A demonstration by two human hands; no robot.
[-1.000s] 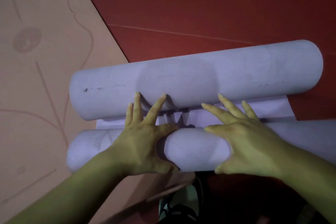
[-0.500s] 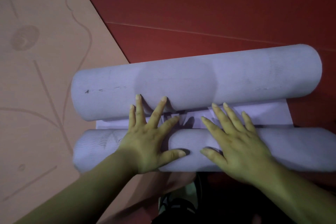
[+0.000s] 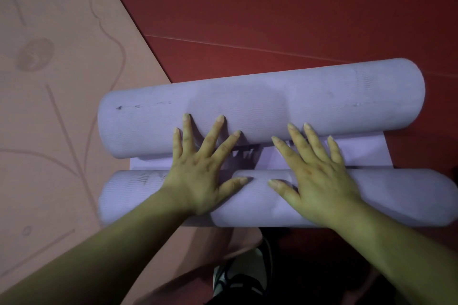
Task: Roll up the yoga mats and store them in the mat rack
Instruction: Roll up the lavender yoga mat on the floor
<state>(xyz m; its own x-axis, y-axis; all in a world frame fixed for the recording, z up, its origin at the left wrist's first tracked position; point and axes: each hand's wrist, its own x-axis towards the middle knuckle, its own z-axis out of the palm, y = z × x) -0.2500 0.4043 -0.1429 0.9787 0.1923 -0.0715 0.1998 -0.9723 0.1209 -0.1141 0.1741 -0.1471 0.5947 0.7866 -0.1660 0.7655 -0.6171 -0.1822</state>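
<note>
The purple yoga mat (image 3: 153,129) lies on the red floor (image 3: 272,7), in front of the person and running crosswise from left to right. It shows as two cylinders joined by a short flat strip (image 3: 359,153): a thicker far roll (image 3: 260,99) and a thinner near roll (image 3: 396,198), parallel and close together. The left ends of both rolls overlap a peach mat (image 3: 62,119), which lies flat on the floor at the left and carries a faint line drawing. The left hand (image 3: 195,178) rests palm down on the near roll, fingers straight and spread; its four fingertips reach across the strip and touch the near side of the far roll. The left thumb (image 3: 235,182) points to the right along the top of the near roll. The right hand (image 3: 322,181) lies just beside it in the same posture, palm on the near roll and fingers splayed; its longer fingertips touch the lower edge of the far roll, while the little finger lies over the flat strip. The right thumb (image 3: 280,188) points left, close to the left thumb but apart from it. Neither hand grasps anything: both are flat and released, lying against the mat surface (no finger curls around either roll). The far roll bears small dark marks near its left end. A thin pale seam (image 3: 247,48) crosses the red floor beyond the mat. A shoe (image 3: 238,277) shows at the bottom edge, below the near roll and between the two forearms.
</note>
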